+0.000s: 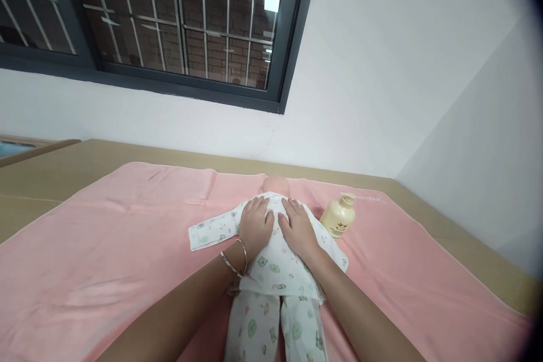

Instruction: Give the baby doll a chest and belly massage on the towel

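A baby doll [275, 185] lies on a pink blanket [161, 209], its head toward the wall. It wears a white printed top [275, 260] and matching trousers [254, 322]. On the left side of the doll's upper body rests my left hand [255, 226], flat with fingers stretched out; a silver bangle [231, 263] circles that wrist. My right hand [299, 229] lies flat on the right side of the chest, fingers extended. One sleeve [212, 232] sticks out to the left. The doll's face cannot be made out.
A pale yellow pump bottle [339, 216] stands on the blanket, right of the doll. Under the blanket is a tan surface [123, 150] that meets a white wall [348, 96]. A dark-framed window [282, 68] with metal bars is above. Something wooden-edged [42, 147] shows at far left.
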`<state>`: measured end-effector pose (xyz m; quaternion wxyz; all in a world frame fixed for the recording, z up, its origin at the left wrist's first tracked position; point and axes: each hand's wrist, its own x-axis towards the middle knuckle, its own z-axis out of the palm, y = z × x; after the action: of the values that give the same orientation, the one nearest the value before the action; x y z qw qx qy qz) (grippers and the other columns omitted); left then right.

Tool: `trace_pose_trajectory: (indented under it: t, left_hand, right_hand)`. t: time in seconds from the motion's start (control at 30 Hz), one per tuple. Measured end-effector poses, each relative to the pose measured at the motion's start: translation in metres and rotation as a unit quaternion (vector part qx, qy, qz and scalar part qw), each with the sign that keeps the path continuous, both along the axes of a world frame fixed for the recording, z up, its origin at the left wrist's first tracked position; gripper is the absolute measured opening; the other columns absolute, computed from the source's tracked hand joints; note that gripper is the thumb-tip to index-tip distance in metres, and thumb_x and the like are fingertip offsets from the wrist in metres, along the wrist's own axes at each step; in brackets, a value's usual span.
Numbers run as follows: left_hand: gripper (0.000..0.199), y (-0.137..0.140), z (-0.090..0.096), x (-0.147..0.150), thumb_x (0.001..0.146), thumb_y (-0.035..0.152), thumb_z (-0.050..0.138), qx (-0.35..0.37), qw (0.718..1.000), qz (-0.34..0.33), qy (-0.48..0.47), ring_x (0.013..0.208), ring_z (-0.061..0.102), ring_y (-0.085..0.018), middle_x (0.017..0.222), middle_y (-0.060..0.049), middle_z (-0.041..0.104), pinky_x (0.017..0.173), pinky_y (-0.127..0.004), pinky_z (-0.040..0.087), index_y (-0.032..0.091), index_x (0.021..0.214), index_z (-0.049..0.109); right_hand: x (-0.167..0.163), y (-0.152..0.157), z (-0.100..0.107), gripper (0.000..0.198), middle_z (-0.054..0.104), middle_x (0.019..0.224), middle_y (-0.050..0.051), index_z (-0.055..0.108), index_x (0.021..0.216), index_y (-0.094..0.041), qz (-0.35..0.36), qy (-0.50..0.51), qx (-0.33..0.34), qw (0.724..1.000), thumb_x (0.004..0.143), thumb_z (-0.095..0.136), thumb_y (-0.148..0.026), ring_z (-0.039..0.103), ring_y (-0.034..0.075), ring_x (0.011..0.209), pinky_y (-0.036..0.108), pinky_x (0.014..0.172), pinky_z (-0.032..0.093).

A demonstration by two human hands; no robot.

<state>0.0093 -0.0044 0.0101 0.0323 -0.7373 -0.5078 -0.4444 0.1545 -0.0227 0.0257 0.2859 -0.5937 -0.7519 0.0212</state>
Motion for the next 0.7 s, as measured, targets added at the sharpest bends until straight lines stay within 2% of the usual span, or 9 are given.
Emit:
trace_pose_trajectory:
  t: [0.2,0.37,0.53,0.7]
  left_hand:
    - [0.025,-0.004,0.0,0.0,0.086,0.019,0.049,0.041,0.999,0.029,0.003,0.108,0.056,-0.029,0.114,-0.014,0.062,0.096,-0.048,0.047,0.015,0.107,0.063]
    - [0.026,-0.004,0.002,0.001,0.087,0.019,0.048,0.015,1.0,0.021,-0.004,0.103,0.057,-0.028,0.106,-0.012,0.064,0.093,-0.047,0.048,0.015,0.109,0.061]
    - [0.032,-0.001,0.003,0.0,0.087,0.02,0.047,-0.018,1.0,-0.01,0.005,0.11,0.057,-0.029,0.115,-0.014,0.064,0.098,-0.047,0.046,0.012,0.116,0.059]
    - [0.04,0.002,0.002,-0.003,0.087,0.02,0.046,-0.025,0.997,-0.06,0.035,0.125,0.05,-0.029,0.132,-0.014,0.059,0.11,-0.052,0.035,0.011,0.125,0.055]
  right_hand:
    - [-0.004,-0.008,0.009,0.051,0.048,0.142,0.02,0.046,0.141,-0.009,-0.025,-0.064,0.009,0.998,0.098,0.035,-0.034,0.039,0.032,0.136,0.045,0.112,0.029]
    - [-0.004,-0.011,0.014,0.052,0.052,0.14,0.017,0.047,0.141,-0.013,-0.044,-0.063,-0.004,0.997,0.099,0.032,-0.039,0.041,0.03,0.134,0.042,0.109,0.034]
    - [0.002,-0.003,0.01,0.055,0.047,0.144,0.015,0.043,0.143,-0.011,-0.011,-0.038,-0.014,0.999,0.1,0.029,-0.043,0.036,0.027,0.138,0.042,0.114,0.027]
    - [0.008,0.008,0.003,0.051,0.042,0.148,0.016,0.041,0.143,-0.01,0.04,-0.04,-0.003,0.998,0.1,0.032,-0.035,0.034,0.026,0.139,0.045,0.115,0.025]
